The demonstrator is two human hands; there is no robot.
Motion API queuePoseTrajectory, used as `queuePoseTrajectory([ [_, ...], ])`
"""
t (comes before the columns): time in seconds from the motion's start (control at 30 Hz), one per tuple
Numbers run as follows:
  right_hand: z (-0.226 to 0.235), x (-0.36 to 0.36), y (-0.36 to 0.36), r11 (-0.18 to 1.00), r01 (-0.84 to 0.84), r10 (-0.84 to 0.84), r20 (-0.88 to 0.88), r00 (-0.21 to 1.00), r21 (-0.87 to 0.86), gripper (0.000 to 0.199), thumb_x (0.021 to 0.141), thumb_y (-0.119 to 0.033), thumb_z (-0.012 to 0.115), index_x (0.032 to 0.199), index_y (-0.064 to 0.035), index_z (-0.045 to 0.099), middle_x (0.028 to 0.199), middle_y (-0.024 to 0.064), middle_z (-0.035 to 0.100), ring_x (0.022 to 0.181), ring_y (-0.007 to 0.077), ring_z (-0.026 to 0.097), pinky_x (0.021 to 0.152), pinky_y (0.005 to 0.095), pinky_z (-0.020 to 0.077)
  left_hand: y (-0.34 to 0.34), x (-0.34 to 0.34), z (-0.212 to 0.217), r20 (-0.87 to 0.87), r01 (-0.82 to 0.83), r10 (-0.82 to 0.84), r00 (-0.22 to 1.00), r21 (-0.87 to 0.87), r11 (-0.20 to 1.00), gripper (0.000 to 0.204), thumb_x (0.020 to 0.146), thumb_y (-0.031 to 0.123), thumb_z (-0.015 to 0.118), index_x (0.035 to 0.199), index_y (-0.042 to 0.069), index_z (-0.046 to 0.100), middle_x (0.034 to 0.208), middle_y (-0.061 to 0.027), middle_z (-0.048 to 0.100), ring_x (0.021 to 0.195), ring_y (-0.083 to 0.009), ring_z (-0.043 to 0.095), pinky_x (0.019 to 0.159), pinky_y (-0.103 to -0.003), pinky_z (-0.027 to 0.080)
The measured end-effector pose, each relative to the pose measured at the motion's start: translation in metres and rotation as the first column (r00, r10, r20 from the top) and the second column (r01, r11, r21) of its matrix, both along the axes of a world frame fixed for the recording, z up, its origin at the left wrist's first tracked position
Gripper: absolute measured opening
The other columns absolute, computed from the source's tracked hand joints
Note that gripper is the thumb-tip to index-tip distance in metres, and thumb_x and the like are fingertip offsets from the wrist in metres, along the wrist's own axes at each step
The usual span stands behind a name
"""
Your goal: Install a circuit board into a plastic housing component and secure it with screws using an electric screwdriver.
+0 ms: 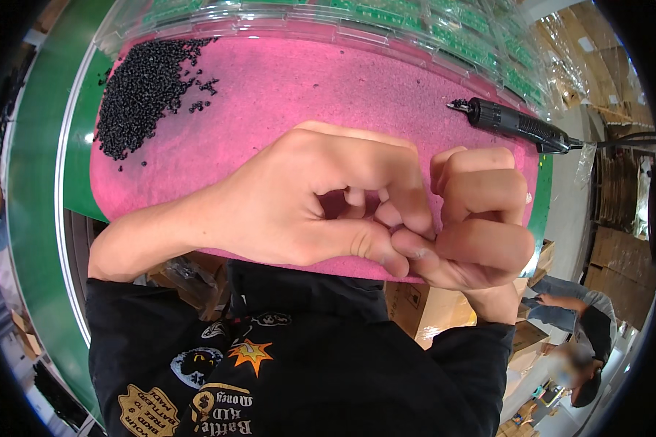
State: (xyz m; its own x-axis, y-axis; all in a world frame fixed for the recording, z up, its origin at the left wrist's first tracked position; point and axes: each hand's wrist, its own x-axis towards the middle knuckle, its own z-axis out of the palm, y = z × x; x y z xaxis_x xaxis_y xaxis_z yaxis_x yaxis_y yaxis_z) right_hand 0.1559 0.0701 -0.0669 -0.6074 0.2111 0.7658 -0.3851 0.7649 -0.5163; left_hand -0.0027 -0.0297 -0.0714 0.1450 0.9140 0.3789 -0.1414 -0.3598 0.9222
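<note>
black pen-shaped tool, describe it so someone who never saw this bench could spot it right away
Start at the pink foam mat covering the bench above the two hands. Follow it to its far right corner, beside the clear plastic trays. There lies the black pen-shaped tool, a long ribbed barrel with a small tip pointing left and a cable leaving its right end, unlike the loose heap of black granules at the mat's left.

Pink foam mat (284, 95); black granules (142, 87); black pen-shaped tool (514, 124); green belt (40, 189).
</note>
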Motion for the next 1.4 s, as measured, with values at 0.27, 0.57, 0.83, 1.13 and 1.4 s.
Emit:
queuePoseTrajectory([
  [0.27,0.002,0.005,0.008,0.997,-0.072,0.072,0.000,0.997,-0.016,0.030,0.064,-0.014,0.086,0.068,-0.0094,0.057,0.080,0.0046,0.049,0.075,0.0221,0.046,0.058,0.0343,0.0417,0.003,-0.009,0.008,-0.180,-0.035,0.063,0.982,0.154,0.987,0.023,0.070,-0.004,0.078,0.086,-0.007,0.062,0.085,-0.0192,0.063,0.065,-0.0211,0.066,0.053,-0.027,0.054],
  [0.57,0.016,0.006,0.025,0.991,-0.118,0.131,0.231,0.964,-0.067,0.028,0.048,0.003,0.079,0.067,-0.0030,0.060,0.070,0.0052,0.053,0.066,0.0215,0.047,0.060,0.0319,0.0363,0.001,-0.004,0.006,-0.135,-0.154,0.196,0.971,0.275,0.949,0.015,0.062,-0.010,0.067,0.077,-0.006,0.066,0.081,-0.0174,0.063,0.064,-0.0206,0.064,0.056,-0.027,0.053],
  [0.83,0.017,0.007,0.022,0.988,-0.053,0.099,0.330,0.939,-0.145,0.031,0.042,0.003,0.078,0.067,-0.0018,0.060,0.069,0.0047,0.054,0.068,0.0207,0.047,0.061,0.0313,0.0362,-0.003,-0.009,0.011,-0.346,-0.166,0.203,0.916,0.132,0.977,0.017,0.060,-0.011,0.066,0.075,-0.005,0.065,0.073,-0.0134,0.063,0.065,-0.0223,0.063,0.057,-0.028,0.051],
  [1.13,0.019,0.010,0.023,0.955,0.021,0.119,0.446,0.887,-0.296,0.030,0.044,0.002,0.078,0.069,-0.0022,0.061,0.071,0.0037,0.055,0.070,0.0164,0.049,0.061,0.0278,0.0358,0.002,-0.005,0.004,-0.324,-0.172,0.261,0.909,0.279,0.945,0.018,0.061,-0.011,0.069,0.077,-0.005,0.066,0.078,-0.0121,0.062,0.065,-0.0210,0.061,0.054,-0.027,0.048],
  [1.4,0.018,0.010,0.025,0.963,0.002,0.128,0.462,0.877,-0.270,0.028,0.046,0.002,0.077,0.069,-0.0024,0.061,0.072,0.0034,0.055,0.070,0.0152,0.048,0.060,0.0254,0.0347,0.004,-0.005,0.005,-0.362,-0.168,0.293,0.885,0.340,0.925,0.019,0.060,-0.010,0.071,0.077,-0.002,0.067,0.076,-0.0107,0.063,0.064,-0.0204,0.059,0.053,-0.027,0.046],
])
